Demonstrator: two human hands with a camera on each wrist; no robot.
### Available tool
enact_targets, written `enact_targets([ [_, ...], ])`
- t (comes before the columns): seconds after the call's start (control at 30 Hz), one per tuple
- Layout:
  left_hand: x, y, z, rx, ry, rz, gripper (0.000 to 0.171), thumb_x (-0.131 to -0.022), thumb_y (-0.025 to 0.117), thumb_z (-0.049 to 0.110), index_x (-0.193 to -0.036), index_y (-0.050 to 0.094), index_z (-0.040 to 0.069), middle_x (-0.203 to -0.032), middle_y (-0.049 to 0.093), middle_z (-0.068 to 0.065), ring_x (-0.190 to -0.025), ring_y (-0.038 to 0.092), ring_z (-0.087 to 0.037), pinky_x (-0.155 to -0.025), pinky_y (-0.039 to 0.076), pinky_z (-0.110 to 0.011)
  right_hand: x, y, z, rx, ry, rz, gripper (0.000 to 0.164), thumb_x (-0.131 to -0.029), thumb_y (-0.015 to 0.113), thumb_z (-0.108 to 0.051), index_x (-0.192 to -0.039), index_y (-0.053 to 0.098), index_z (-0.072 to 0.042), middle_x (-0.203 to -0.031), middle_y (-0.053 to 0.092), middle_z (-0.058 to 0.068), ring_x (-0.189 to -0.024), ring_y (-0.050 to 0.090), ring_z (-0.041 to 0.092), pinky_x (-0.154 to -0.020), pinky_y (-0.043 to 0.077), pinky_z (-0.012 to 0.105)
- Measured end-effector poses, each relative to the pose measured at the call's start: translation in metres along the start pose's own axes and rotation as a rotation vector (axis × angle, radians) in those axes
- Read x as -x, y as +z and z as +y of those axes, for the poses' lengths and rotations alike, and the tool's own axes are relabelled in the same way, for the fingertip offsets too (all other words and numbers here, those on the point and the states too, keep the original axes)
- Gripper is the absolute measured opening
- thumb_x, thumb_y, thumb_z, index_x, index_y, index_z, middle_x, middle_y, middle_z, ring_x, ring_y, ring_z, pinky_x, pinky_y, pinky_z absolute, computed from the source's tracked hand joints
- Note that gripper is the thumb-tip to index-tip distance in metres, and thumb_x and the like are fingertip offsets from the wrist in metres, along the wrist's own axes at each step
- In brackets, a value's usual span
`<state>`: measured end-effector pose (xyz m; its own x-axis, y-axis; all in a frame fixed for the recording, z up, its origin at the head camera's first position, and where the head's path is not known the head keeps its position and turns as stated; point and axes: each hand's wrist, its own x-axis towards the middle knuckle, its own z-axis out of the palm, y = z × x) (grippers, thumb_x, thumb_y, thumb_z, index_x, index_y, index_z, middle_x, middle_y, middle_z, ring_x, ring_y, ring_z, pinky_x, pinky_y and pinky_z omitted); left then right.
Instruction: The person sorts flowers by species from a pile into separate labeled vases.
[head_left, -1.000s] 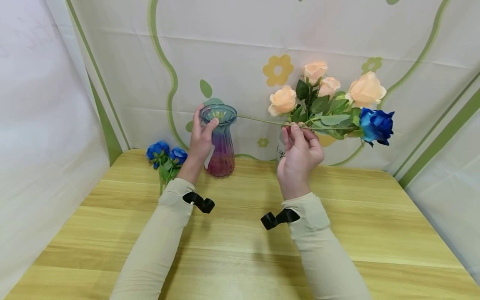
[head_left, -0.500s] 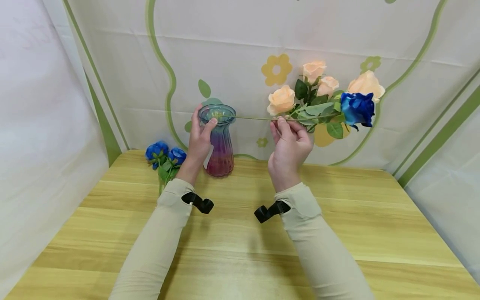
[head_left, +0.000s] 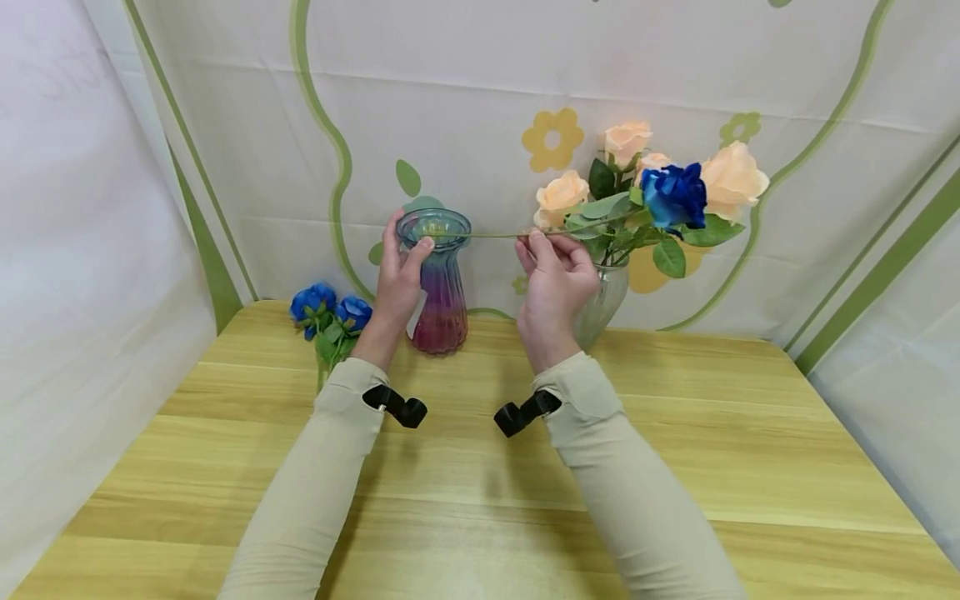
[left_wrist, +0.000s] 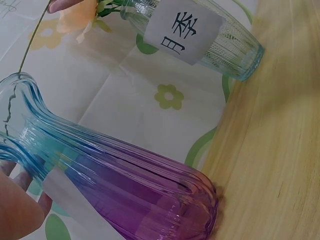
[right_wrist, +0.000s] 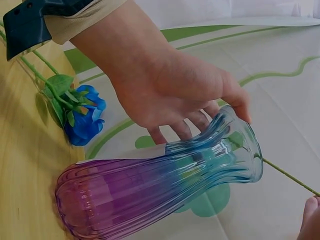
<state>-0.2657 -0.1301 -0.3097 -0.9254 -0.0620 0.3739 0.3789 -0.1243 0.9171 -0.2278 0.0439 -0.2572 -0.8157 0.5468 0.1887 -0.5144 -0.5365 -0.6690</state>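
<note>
A tall ribbed glass vase [head_left: 442,308], teal at the top and purple-red below, stands on the table. My left hand [head_left: 400,283] grips it by the neck, thumb over the flared rim. My right hand [head_left: 555,292] pinches the thin stem of a blue rose [head_left: 675,196] between thumb and fingers. That stem lies nearly level, its bloom out to the right. Its far end is inside the vase mouth, as the right wrist view shows through the glass [right_wrist: 245,145]. Behind my right hand is a clear vase [left_wrist: 235,50], partly hidden in the head view.
Several peach roses [head_left: 561,196] with green leaves stand in the clear vase, which bears a white paper label [left_wrist: 182,30]. Blue roses [head_left: 313,302] lie on the wooden table [head_left: 465,517] at the left. A patterned cloth [head_left: 480,125] hangs behind.
My right hand has moved left with the blue rose, bringing its bloom in front of the peach roses and the stem further into the vase mouth. My left hand has stayed on the vase.
</note>
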Motion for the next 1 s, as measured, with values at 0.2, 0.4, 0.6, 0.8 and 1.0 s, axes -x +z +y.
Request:
enact_targets([
  [0.2, -0.001, 0.0, -0.001, 0.001, 0.0, 0.006, 0.077, -0.107, 0.054, 0.03, -0.171, 0.012, 0.019, -0.171, 0.031, -0.009, -0.149, 0.044, -0.03, -0.129, 0.03, -0.051, -0.002, 0.008, 0.004, 0.061, 0.015, -0.037, 0.023, -0.092, 0.074, 0.01, -0.084, 0.06, -0.005, -0.09, 0.071, 0.013, -0.08, 0.076, 0.021, -0.08, 0.067, 0.033],
  [0.4, 0.001, 0.001, 0.0, -0.011, -0.003, 0.009, 0.076, -0.108, 0.053, 0.03, -0.171, 0.012, 0.021, -0.172, 0.031, -0.007, -0.149, 0.044, -0.029, -0.129, 0.031, -0.051, -0.006, 0.009, 0.005, 0.076, 0.036, -0.028, 0.021, -0.092, 0.075, 0.009, -0.086, 0.06, -0.005, -0.089, 0.068, 0.011, -0.076, 0.076, 0.021, -0.08, 0.067, 0.033],
  [0.6, 0.0, 0.001, 0.0, -0.008, -0.006, 0.007, 0.076, -0.108, 0.053, 0.03, -0.171, 0.012, 0.021, -0.172, 0.029, -0.007, -0.149, 0.044, -0.028, -0.129, 0.03, -0.05, -0.008, 0.012, -0.001, 0.14, 0.001, -0.069, 0.018, -0.091, 0.075, 0.009, -0.088, 0.063, -0.004, -0.089, 0.067, 0.012, -0.075, 0.075, 0.022, -0.079, 0.067, 0.034],
  [0.8, -0.002, 0.002, -0.001, -0.013, 0.006, 0.014, 0.075, -0.108, 0.053, 0.029, -0.171, 0.013, 0.018, -0.171, 0.031, -0.008, -0.131, 0.049, -0.022, -0.121, 0.036, -0.045, -0.009, 0.017, -0.006, 0.181, 0.011, -0.099, 0.016, -0.092, 0.073, 0.009, -0.089, 0.063, -0.004, -0.09, 0.067, 0.011, -0.076, 0.075, 0.022, -0.081, 0.067, 0.034],
  [1.0, -0.001, 0.001, -0.003, -0.012, 0.008, 0.024, 0.074, -0.108, 0.053, 0.028, -0.17, 0.014, 0.018, -0.169, 0.033, -0.009, -0.123, 0.048, -0.018, -0.117, 0.037, -0.042, -0.009, 0.021, -0.002, 0.144, 0.071, -0.092, 0.017, -0.092, 0.072, 0.011, -0.089, 0.064, -0.003, -0.088, 0.065, 0.011, -0.075, 0.074, 0.021, -0.078, 0.067, 0.032],
])
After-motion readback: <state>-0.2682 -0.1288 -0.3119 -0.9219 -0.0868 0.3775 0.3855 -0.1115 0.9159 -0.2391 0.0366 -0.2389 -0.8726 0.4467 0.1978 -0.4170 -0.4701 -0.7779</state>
